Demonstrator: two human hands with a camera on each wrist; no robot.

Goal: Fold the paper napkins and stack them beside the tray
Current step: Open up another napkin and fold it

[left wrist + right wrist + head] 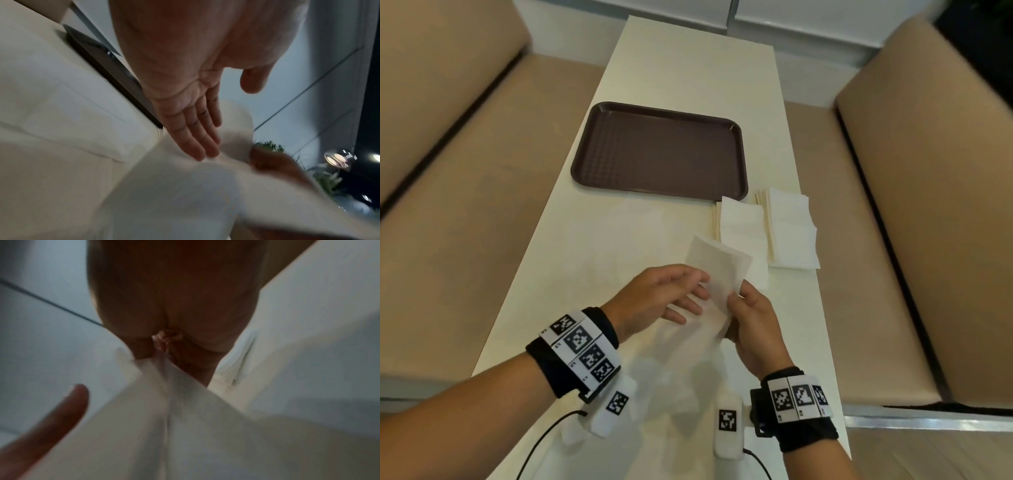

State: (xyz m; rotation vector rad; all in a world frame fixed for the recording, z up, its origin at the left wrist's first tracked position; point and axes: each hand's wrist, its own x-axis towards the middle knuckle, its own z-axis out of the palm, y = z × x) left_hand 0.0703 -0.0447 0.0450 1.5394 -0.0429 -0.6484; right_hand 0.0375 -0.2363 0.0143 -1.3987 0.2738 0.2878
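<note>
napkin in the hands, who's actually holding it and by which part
The right hand pinches the napkin at its right edge. The left hand only touches it from the left with straight fingers, open.

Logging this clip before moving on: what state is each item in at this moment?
Brown rectangular plastic tray: flat on the table, nothing on it.
White paper napkin in the hands: lifted, partly folded.
Left stack of folded white napkins: beside the tray.
Right stack of folded white napkins: flat, beside the first.
Left hand: fingers straight against the napkin.
Right hand: pinches the napkin's edge.
</note>
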